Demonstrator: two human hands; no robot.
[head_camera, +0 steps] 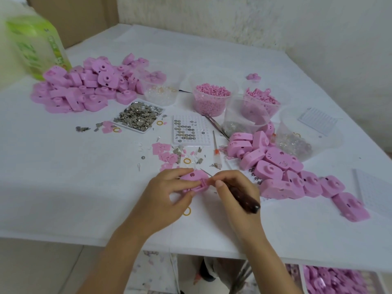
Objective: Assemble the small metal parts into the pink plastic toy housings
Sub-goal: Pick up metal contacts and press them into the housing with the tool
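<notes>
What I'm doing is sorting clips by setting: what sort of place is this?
Likely a small piecework assembly workshop: heaps of pink housings, a tray of metal parts, tubs of pink pieces.

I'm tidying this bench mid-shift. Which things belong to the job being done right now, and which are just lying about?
In use: pink housing, held by the left hand; dark-handled tool, gripped by the right hand; tray of metal parts; pile of pink housings.
Lying about: green bottle; loose yellow ring.

A green bottle (36, 45) stands far left — cardboard (84, 18) behind.
</notes>
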